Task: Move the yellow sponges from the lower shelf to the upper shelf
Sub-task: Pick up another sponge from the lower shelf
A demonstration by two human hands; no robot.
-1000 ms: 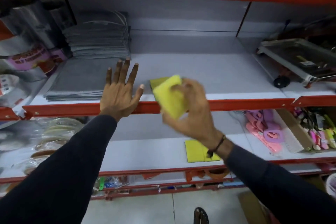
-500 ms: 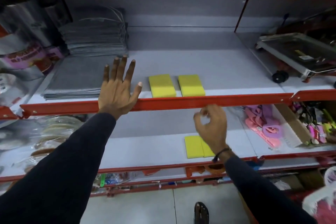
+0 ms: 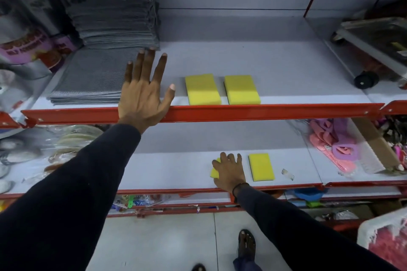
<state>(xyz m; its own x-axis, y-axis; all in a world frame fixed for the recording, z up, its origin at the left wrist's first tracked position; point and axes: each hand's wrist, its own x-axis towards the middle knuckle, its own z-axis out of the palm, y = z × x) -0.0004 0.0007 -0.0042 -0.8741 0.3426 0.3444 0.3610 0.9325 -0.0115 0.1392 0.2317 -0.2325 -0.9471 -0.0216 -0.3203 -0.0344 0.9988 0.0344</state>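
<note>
Now the right hand point(image 3: 229, 171) lies over a yellow sponge point(image 3: 214, 173) on the lower shelf point(image 3: 154, 171), fingers curling around it, with another sponge point(image 3: 261, 167) just beside and two sponges point(image 3: 202, 89) already on the upper shelf point(image 3: 286, 68). Next comes, I judge, a firm pinch and a lift past the red rail point(image 3: 264, 110). The left hand point(image 3: 143, 92) rests open, fingers spread, on that rail, near grey mats point(image 3: 92, 77).

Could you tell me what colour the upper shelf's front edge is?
Red, seen in the head view: the front edge.
</note>
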